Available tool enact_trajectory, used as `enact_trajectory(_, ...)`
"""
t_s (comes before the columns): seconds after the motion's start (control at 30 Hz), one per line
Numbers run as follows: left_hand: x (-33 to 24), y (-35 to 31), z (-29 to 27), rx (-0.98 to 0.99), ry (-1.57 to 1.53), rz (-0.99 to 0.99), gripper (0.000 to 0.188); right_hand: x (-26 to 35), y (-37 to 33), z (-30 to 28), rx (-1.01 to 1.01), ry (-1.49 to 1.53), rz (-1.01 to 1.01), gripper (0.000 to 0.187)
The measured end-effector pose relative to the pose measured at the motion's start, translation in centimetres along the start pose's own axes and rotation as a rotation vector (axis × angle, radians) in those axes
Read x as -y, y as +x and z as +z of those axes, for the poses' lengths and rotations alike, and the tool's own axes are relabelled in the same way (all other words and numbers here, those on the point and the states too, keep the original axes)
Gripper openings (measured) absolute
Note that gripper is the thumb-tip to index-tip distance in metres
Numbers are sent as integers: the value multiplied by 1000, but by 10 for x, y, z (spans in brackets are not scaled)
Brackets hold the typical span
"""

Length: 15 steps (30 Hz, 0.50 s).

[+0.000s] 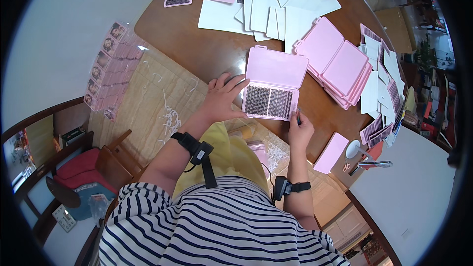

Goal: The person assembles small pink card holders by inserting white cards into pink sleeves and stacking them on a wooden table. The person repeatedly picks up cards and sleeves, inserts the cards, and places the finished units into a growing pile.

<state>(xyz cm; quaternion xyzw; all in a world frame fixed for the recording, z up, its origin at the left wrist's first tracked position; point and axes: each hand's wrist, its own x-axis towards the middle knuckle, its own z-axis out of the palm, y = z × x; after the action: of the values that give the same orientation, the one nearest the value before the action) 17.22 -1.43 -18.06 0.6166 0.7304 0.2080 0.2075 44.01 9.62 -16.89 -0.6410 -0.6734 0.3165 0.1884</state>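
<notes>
At near edge of table (192,39), unfolded pink case (276,69) touched by splayed left grip (221,99), corner pinched by right grip (300,127).

I had the open case (277,64) by the near edge of the table (192,44), lash card (268,102) in its near half, left hand (221,96) at its left edge, right hand (301,130) at its near right corner; stacked cases (321,39) right, loose cards (266,7) behind, mixed card pile (380,81) beyond the stack, far right

No txt legible; white label (200,155) on blk L-wrist device (207,148) poss. printed, too sm. to read.
</notes>
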Motion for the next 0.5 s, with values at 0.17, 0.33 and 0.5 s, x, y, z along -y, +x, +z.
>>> enact_trajectory(0.17,-4,1,-4,35,11,-8,111,12,0,3,52,-269,25,26)
enact_trajectory(0.33,-14,-3,0,68,44,-65,116,21,7,-2,87,-362,67,27)
enact_trajectory(0.5,-20,-14,16,-18,27,40,105,16,8,-9,58,-198,76,26)
